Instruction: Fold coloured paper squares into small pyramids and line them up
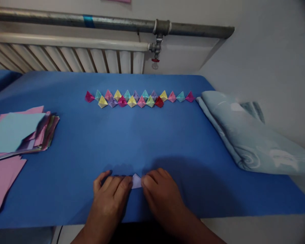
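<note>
A small folded piece of pale purple paper [136,182] lies near the front edge of the blue table [91,135], its pointed tip facing away from me. My left hand [112,195] grips its left side between thumb and fingers. On its right side my right hand [161,193] has its fingers closed, and the fingertips hide that corner of the paper. Farther back, several folded paper pieces [131,101] in pink, yellow, teal, purple, green and red stand in two rows.
Stacked coloured paper sheets [17,130] and loose pink sheets [5,183] lie at the left. A folded light-blue cloth [254,139] covers the right side by the wall. Behind the table are a radiator [99,59] and a metal pipe [124,25].
</note>
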`<state>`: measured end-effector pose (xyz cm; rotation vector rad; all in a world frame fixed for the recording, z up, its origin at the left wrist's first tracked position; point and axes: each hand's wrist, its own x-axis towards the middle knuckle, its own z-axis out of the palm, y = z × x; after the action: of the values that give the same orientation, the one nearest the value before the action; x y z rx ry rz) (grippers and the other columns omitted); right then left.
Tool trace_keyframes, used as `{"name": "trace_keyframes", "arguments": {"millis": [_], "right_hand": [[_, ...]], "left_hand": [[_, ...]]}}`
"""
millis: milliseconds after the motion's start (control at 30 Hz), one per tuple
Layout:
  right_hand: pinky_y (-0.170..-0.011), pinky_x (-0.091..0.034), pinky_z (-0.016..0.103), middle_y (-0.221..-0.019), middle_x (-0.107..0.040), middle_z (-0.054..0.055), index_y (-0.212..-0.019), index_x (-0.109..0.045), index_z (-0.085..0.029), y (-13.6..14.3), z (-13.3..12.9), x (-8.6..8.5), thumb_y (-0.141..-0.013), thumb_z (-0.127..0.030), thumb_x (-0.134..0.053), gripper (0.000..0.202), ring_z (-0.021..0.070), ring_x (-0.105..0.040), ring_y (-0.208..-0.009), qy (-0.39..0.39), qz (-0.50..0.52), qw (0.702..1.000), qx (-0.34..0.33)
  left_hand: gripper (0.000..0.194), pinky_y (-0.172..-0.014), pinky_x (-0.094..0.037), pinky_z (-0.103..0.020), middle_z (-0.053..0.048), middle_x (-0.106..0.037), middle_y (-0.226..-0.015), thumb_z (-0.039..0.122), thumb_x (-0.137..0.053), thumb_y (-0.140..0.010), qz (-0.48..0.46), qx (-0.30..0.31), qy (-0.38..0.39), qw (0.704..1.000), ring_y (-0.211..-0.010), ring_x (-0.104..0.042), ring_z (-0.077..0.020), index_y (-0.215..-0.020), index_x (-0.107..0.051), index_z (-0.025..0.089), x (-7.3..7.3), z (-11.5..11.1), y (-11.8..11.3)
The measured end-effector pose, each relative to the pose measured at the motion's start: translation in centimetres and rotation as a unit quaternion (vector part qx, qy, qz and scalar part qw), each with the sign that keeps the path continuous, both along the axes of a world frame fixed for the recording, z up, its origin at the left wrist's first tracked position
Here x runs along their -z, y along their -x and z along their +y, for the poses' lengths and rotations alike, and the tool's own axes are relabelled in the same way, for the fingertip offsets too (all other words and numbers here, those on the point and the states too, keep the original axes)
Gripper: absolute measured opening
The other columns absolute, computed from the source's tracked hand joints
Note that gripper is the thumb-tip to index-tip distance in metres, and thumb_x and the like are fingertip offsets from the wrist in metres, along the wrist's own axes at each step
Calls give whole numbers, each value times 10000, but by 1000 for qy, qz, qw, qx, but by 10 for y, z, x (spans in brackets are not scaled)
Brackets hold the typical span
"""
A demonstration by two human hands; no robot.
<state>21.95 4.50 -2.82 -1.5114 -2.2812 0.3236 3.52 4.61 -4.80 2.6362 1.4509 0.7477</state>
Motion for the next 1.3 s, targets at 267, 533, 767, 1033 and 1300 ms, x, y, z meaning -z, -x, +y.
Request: {"name": "trace_keyframes", "arguments": {"millis": [267,533,767,1033,1300], "right_hand": [[-629,-336,297,-702,-549,-3,-723,-553,-204,0,4,-3,-818,-107,-526,139,161,-457,-688,19,-28,999,-15],[-764,-354,314,-864,-592,10,-807,-629,-212,-5,3,1,-832,-157,-606,65,170,-482,-842,36,65,997,27],[-784,-347,343,-925,-630,13,-838,-650,-221,-6,-4,-2,-812,-157,-623,74,191,-506,-900,9,77,996,53],[-921,-340,396,-1251,-599,87,-1265,-511,-163,15,-43,0,-905,-190,-473,363,231,-505,-1089,-76,-11,996,-55],[-950,-324,424,-1258,-599,84,-1281,-502,-184,13,-44,10,-941,-268,-437,356,241,-502,-1111,-88,-66,993,-46]], "left_hand": [[301,-991,-304,-444,-38,-673,-985,118,-397,-936,9,82,-34,996,-905,-596,-168,-1072,-643,228,-11,-1,6],[382,-968,-291,-465,-33,-683,-1090,110,-330,-943,40,103,-50,993,-976,-559,-209,-1181,-599,240,-7,-2,16],[438,-933,-301,-451,-29,-682,-1091,21,-422,-837,105,106,-113,982,-957,-546,-226,-1188,-590,222,-10,-5,16],[293,-971,-312,-443,-30,-682,-1064,104,-486,-851,93,93,-134,982,-945,-557,-204,-1063,-644,230,2,-4,14],[390,-996,-264,-413,-35,-657,-1179,150,-452,-875,115,118,-133,977,-1011,-554,-203,-1241,-555,239,7,-10,34]]}}
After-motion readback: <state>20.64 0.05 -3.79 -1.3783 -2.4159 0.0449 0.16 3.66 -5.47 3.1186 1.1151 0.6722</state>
